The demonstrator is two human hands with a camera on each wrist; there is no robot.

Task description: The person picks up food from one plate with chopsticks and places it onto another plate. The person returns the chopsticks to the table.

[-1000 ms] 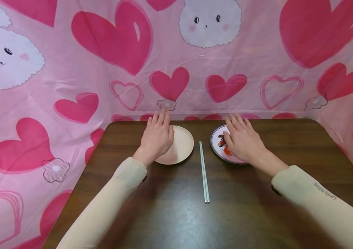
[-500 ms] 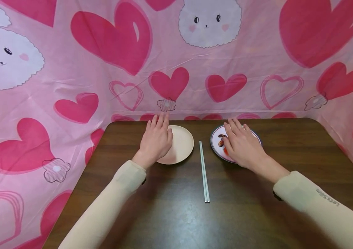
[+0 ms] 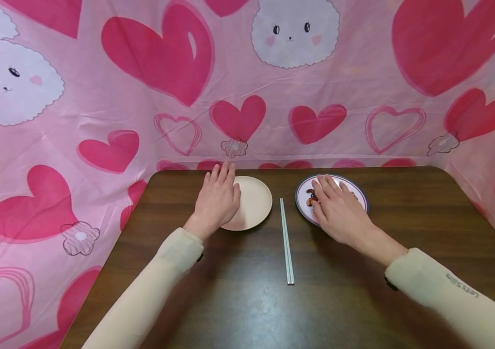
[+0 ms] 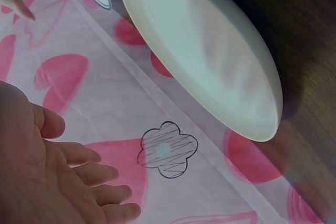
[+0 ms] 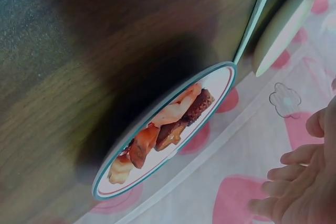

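Note:
In the head view my left hand [image 3: 217,199], palm down with fingers straight, overlaps the left side of a cream plate [image 3: 253,201]. My right hand [image 3: 341,213] is held over a white plate [image 3: 362,196] with a blue rim, its fingers extended and hiding much of the food. The right wrist view shows several reddish, brown and pale pieces of food [image 5: 143,145] on that plate. Both wrist views show a hand raised above its plate, holding nothing. Between the plates lies a pair of pale chopsticks [image 3: 287,242], side by side, pointing away from me.
The plates and chopsticks stand on a dark wooden table [image 3: 247,310]. Along its back edge and sides hangs a pink cloth [image 3: 273,82] printed with hearts and white fluffy faces.
My right hand has drawn back a little toward me, uncovering more of the blue-rimmed plate's far edge. My left hand has shifted slightly nearer and left. Plates and chopsticks stay put.

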